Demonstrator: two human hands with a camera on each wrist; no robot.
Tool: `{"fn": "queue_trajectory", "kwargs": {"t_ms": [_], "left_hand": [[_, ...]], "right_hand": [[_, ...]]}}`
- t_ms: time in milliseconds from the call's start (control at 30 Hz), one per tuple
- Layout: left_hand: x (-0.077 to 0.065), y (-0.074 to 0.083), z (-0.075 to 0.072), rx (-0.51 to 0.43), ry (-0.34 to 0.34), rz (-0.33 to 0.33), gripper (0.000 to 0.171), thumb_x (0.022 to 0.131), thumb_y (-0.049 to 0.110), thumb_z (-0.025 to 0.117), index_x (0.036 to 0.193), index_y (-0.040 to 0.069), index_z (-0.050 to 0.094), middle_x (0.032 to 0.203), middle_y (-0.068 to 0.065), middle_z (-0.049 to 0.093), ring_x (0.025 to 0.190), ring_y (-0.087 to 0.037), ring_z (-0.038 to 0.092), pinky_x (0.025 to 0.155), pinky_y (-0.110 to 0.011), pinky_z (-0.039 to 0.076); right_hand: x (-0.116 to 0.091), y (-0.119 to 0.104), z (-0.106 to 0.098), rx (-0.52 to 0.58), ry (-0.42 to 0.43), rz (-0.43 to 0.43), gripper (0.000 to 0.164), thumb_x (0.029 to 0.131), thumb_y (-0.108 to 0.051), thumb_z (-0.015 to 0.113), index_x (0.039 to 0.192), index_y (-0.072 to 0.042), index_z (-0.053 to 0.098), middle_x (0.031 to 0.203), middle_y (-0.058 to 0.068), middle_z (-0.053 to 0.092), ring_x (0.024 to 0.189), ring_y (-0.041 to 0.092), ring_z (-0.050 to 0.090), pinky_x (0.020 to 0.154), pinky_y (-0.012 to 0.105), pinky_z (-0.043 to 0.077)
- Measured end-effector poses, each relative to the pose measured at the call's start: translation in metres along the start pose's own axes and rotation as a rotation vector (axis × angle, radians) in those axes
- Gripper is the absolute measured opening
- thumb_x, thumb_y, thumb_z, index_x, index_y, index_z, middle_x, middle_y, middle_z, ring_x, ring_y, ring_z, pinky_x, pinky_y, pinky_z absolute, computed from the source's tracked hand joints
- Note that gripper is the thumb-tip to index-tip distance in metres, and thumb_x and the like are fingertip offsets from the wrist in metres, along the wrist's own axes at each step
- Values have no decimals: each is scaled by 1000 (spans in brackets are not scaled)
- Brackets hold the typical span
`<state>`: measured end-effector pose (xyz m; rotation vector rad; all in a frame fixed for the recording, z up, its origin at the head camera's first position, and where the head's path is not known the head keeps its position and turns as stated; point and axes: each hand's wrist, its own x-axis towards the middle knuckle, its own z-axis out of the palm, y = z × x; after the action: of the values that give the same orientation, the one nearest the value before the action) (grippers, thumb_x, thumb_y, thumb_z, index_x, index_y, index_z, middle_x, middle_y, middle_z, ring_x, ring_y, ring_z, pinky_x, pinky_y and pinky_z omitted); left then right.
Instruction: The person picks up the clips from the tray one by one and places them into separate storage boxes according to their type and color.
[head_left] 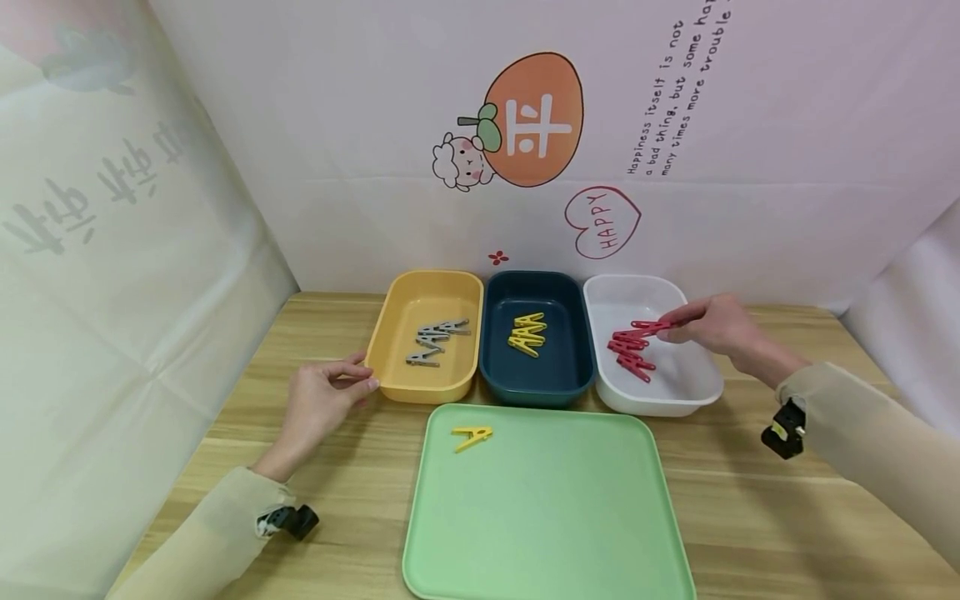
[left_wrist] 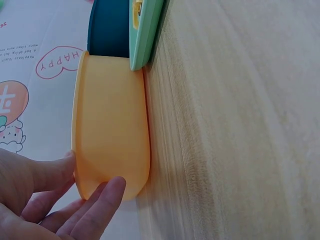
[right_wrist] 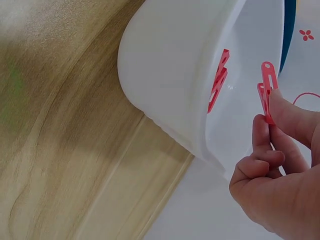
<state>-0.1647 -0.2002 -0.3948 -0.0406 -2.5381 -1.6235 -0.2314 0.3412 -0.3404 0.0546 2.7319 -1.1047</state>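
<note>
My right hand (head_left: 712, 325) reaches over the white bin (head_left: 697, 392) and pinches a red clothespin (right_wrist: 268, 80) between thumb and fingers. Several more red clothespins (head_left: 632, 360) lie in that bin, close to the held one. At the left, my left hand (head_left: 318, 404) holds the near-left corner of the yellow bin (left_wrist: 110, 120), thumb and fingertips at its rim and outer wall. Grey clothespins (head_left: 426, 359) lie in a row inside it. The dark blue bin (head_left: 536, 398) between the two holds yellow clothespins (head_left: 527, 333).
A light green tray (head_left: 547, 508) stands in front of the bins, with one yellow clothespin (head_left: 472, 435) near its far-left corner. The three bins stand side by side on the wooden table (head_left: 360, 517). A printed white cloth (head_left: 360, 167) rises behind them.
</note>
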Motion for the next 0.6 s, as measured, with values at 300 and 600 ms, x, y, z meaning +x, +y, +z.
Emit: {"fn": "queue_trajectory", "kwargs": {"t_ms": [300, 600], "left_hand": [[-1, 1, 0, -14, -4, -2, 16, 92, -5, 79, 105, -13, 76, 140, -22, 64, 101, -35, 75, 76, -39, 67], [-1, 2, -1, -19, -10, -4, 15, 92, -5, 80, 104, -13, 76, 139, -22, 64, 101, -35, 76, 76, -40, 67]], "right_hand": [[2, -1, 2, -36, 17, -16, 45, 95, -18, 81, 128, 9, 70, 116, 21, 75, 119, 45, 59, 104, 63, 47], [-1, -1, -2, -78, 42, -34, 54, 96, -22, 79, 136, 11, 63, 128, 31, 66, 125, 47, 52, 101, 57, 51]]}}
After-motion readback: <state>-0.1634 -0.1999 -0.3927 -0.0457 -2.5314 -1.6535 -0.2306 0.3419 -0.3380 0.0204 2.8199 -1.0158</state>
